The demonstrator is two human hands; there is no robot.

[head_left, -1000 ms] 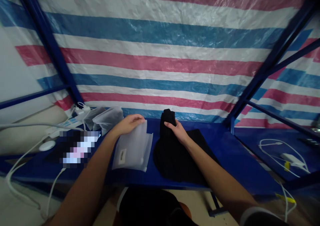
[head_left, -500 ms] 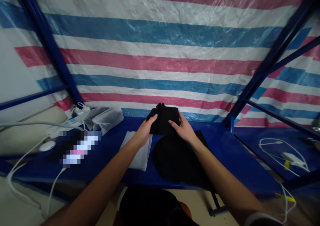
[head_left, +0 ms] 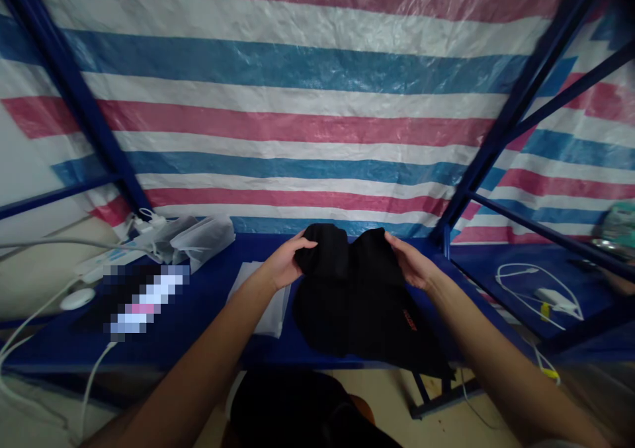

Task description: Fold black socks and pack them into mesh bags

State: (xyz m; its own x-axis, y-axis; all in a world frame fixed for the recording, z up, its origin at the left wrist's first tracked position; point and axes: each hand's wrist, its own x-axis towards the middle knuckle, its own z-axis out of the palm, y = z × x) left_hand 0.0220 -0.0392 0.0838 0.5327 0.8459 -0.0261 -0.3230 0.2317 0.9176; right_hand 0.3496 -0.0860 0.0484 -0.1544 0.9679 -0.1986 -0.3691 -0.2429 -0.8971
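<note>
A piece of black cloth [head_left: 374, 259] is spread between my two hands above the blue table. My left hand [head_left: 290, 261] grips its left part, thumb on top. At its upper right corner, my right hand [head_left: 409, 261] pinches the edge. Below lies more black fabric [head_left: 347, 319] with small red lettering near its right side, reaching the table's front edge. Where one black piece ends and the other begins is hard to tell. White folded sheets [head_left: 270, 312] lie partly under my left forearm.
On the left of the blue table [head_left: 198, 329] are a pixelated device [head_left: 143, 302], a power strip [head_left: 109, 263], a round white object [head_left: 78, 299] and translucent bags [head_left: 203, 239]. Blue metal posts flank the striped sheet [head_left: 297, 124]. A charger [head_left: 558, 301] lies at right.
My hands have moved apart, my right hand going farther right, and the compact black bundle is now opened out wider. Red lettering now shows. The view has shifted slightly to the right.
</note>
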